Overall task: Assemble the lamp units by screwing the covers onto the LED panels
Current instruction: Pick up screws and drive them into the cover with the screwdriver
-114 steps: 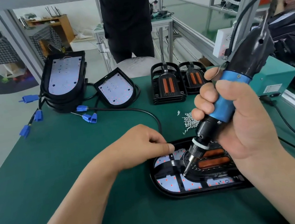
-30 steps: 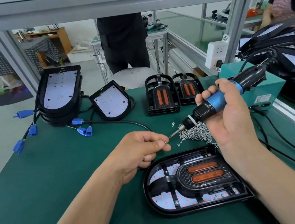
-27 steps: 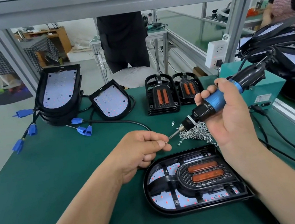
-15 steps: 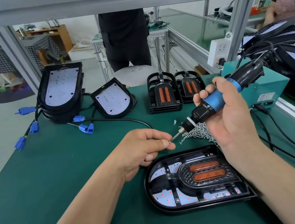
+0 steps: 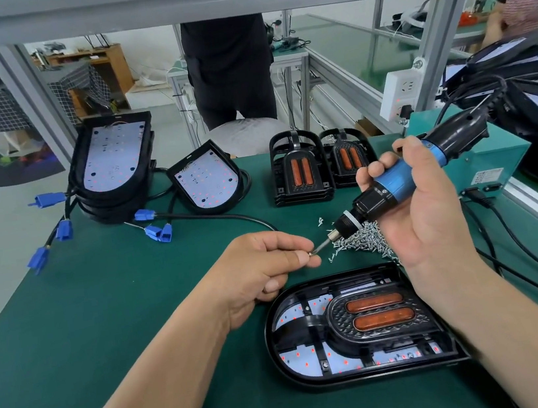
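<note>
Green tabletop (image 5: 105, 330): LED panel (image 5: 298, 358) with black cover (image 5: 342, 330) seated on it, near front edge, right of centre. Right hand (image 5: 425, 216) wraps blue electric screwdriver (image 5: 392, 183) (bit angled down-left). Left hand (image 5: 263, 270) pinches a screw (image 5: 311, 256) at the bit tip, beside screw pile (image 5: 362, 240).

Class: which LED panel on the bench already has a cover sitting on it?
The nearest panel, lying flat at the front; the far-left stack and the single panel beside it are bare.
</note>
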Demonstrator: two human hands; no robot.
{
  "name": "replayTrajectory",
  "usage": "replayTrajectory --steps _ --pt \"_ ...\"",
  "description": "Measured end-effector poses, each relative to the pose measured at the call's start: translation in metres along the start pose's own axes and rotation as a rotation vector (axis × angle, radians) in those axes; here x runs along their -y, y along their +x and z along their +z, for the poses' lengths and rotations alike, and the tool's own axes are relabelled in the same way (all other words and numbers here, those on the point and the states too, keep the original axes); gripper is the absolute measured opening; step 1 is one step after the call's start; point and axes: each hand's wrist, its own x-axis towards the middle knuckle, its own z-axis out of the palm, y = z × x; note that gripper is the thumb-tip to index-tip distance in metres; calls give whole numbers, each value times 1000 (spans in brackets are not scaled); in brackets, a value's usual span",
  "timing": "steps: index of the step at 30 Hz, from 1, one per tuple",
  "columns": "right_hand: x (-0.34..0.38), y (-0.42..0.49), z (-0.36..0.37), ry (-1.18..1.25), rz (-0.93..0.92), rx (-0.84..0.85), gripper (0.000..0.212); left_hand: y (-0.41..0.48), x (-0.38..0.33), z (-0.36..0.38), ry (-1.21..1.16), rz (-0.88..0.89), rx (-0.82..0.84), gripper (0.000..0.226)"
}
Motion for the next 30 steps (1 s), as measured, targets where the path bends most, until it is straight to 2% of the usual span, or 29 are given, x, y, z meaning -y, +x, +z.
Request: replayTrajectory --steps 19,26,30 --pt "0 -1 0 -32 -1 65 15 -3 0 0 26 17 4 18" --pt "0 -2 -2 -64 43 49 34 -3 4 1 81 52 -10 20" --pt "-1 -2 -3 -53 41 22 32 -3 4 -1 96 49 10 22"
